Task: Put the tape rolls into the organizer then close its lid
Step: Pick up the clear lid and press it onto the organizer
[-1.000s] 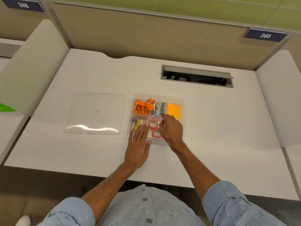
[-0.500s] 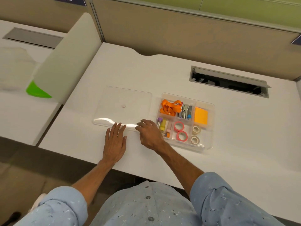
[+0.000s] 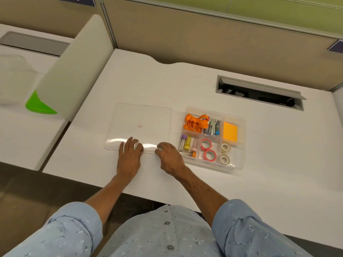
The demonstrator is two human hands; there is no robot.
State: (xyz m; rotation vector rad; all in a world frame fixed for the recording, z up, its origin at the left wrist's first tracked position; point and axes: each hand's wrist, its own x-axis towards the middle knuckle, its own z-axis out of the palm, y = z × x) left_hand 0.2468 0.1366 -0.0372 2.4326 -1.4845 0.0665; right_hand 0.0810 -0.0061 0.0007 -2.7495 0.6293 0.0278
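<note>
The clear organizer (image 3: pixel 242 145) sits on the white desk, uncovered. Two pink tape rolls (image 3: pixel 206 144) lie in its near middle compartment and two white tape rolls (image 3: pixel 225 147) in the near right one. Its clear flat lid (image 3: pixel 143 115) lies on the desk just left of it. My left hand (image 3: pixel 129 160) rests flat with its fingertips on the lid's near edge. My right hand (image 3: pixel 169 158) has curled fingers touching the lid's near right corner. Whether those fingers grip the lid is hidden.
The organizer also holds an orange lanyard (image 3: pixel 194 122), metal clips (image 3: pixel 212 127), orange sticky notes (image 3: pixel 230 134) and small tubes (image 3: pixel 185 143). A cable slot (image 3: pixel 259 93) opens at the back right. A white divider panel (image 3: pixel 74 71) bounds the desk's left side.
Both hands left the organizer and moved left to the lid's near edge. The view swung left, so the organizer now sits right of centre. All the tape rolls lie uncovered in it.
</note>
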